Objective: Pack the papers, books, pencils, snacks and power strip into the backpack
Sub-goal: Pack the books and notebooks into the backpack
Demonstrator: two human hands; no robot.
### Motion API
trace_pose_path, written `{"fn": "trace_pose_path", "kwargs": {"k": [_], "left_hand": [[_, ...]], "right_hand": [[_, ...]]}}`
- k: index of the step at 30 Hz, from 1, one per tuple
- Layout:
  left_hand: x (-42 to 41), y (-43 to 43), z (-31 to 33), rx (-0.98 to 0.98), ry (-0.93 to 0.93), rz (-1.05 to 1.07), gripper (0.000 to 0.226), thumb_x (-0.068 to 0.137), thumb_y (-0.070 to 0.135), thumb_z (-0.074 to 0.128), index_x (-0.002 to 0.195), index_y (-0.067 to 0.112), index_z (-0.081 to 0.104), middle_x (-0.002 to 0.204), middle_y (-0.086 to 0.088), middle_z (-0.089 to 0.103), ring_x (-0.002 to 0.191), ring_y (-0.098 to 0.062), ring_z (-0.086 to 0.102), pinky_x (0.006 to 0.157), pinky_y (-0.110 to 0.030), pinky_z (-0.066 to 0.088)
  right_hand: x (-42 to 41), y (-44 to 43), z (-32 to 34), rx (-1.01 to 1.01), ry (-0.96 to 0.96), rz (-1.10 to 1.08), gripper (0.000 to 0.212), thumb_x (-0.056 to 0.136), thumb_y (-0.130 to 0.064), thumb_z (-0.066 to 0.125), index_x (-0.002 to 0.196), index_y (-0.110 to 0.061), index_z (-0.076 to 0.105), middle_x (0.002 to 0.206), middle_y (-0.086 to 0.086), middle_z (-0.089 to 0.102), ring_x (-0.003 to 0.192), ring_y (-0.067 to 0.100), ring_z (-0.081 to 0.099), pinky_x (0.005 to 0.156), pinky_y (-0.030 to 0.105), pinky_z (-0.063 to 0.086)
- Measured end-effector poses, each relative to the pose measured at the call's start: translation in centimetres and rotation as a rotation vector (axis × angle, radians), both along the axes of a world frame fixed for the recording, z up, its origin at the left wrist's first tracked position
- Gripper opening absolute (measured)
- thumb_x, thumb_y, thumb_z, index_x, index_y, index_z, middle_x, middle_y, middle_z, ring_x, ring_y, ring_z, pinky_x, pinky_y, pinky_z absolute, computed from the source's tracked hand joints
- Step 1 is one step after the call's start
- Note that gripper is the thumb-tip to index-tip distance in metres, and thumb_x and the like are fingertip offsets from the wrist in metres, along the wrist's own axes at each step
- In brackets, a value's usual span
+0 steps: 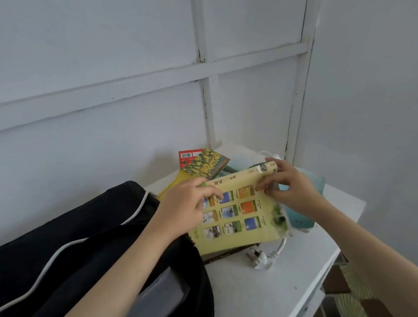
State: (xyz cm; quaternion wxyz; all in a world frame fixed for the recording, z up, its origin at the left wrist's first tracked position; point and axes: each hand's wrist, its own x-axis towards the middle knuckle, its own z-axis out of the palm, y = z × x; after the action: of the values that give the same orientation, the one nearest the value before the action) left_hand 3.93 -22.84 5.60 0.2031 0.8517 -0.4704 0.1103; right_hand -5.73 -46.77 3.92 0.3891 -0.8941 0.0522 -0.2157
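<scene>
At frame centre, head view: yellow book over the white table; left hand grips its left edge, fingers curled; right hand pinches its upper corner; black backpack at lower left; white plug just beside the book's lower edge.

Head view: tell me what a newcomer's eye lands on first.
The yellow book with its grid of small pictures, at the centre, gripped by the left hand and the right hand. Next, the black backpack at lower left, and the white plug lying on the white table.
</scene>
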Motion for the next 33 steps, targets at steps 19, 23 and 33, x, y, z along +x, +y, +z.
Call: {"fn": "trace_pose_path", "kwargs": {"k": [19,23,33], "left_hand": [[0.8,4.6,10.1,-0.655,0.947,-0.099,0.043,0.064,-0.003,0.067,0.094,0.021,0.047,0.08,-0.01,0.074,0.064,-0.023,0.068,0.055,-0.026,0.053],[-0.1,4.9,9.3,-0.774,0.975,-0.004,0.033,0.081,0.007,0.065,0.104,0.028,0.053,0.071,0.0,0.069,0.063,-0.016,0.065,0.058,-0.024,0.049],[-3.0,7.8,5.6,-0.459,1.055,-0.067,0.043,0.079,-0.012,0.061,0.105,0.022,0.069,0.12,-0.001,0.065,0.107,-0.018,0.063,0.088,-0.031,0.052]], "right_hand": [[-1.1,2.5,6.8,0.713,-0.027,0.49,0.036,0.058,-0.026,0.081,0.095,-0.026,0.076,0.105,0.007,0.072,0.091,0.025,0.07,0.066,0.031,0.06],[-1.9,4.3,5.5,0.973,-0.072,0.353,0.032,0.063,-0.008,0.068,0.088,-0.025,0.077,0.097,0.003,0.074,0.082,0.019,0.071,0.061,0.025,0.058],[-5.4,8.6,2.0,1.183,-0.02,0.225,0.041,0.086,0.003,0.05,0.108,-0.024,0.071,0.108,0.0,0.071,0.09,0.02,0.07,0.063,0.024,0.057]]}}
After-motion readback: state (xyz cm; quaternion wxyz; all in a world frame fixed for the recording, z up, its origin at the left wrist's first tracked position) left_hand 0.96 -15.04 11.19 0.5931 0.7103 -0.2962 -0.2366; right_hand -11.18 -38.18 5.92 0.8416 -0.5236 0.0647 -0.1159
